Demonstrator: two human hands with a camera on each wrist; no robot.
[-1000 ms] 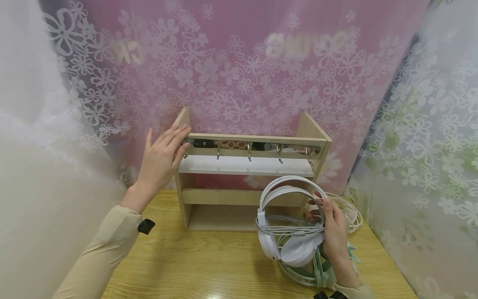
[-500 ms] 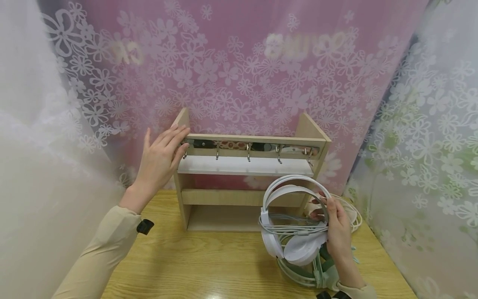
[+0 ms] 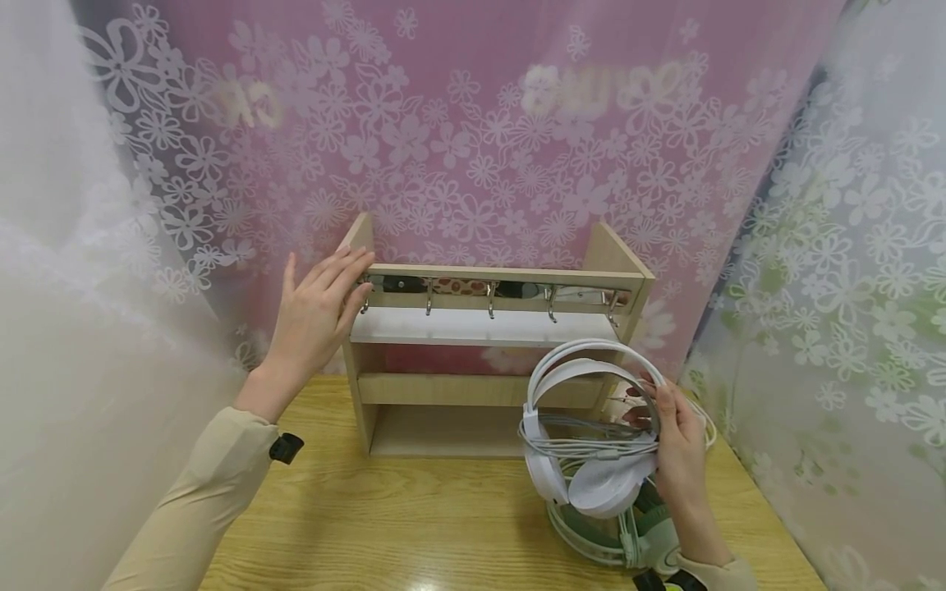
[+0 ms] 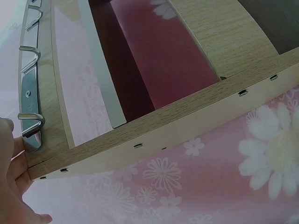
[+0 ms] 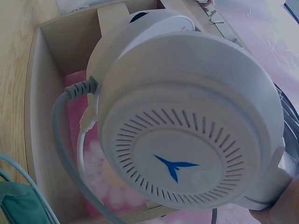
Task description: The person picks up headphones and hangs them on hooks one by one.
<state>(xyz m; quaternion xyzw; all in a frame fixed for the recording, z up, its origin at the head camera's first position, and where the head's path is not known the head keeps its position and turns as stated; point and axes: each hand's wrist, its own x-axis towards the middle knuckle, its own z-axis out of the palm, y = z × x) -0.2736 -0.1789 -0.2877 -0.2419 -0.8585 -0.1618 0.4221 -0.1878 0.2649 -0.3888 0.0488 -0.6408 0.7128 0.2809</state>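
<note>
Left hand (image 3: 314, 310), fingers extended, touched the nearest upper corner of the wooden rack (image 3: 480, 390); right hand (image 3: 678, 447) gripped white headphones (image 3: 602, 486), just to its left. Green headphones (image 3: 658, 543) lay on the table (image 3: 392, 525) below that hand.

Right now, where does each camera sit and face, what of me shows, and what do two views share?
Head: worn on the head, facing forward and down at the shelf and white headphones; both sleeves, left hand and right hand show.
Left wrist: on that wrist, facing across the shelf and metal hooks; part of the left hand shows.
Right wrist: on that wrist, facing an ear cup up close, the shelf behind; some of the right hand shows, lower right.
Shared: head and left wrist both show the hooks.
</note>
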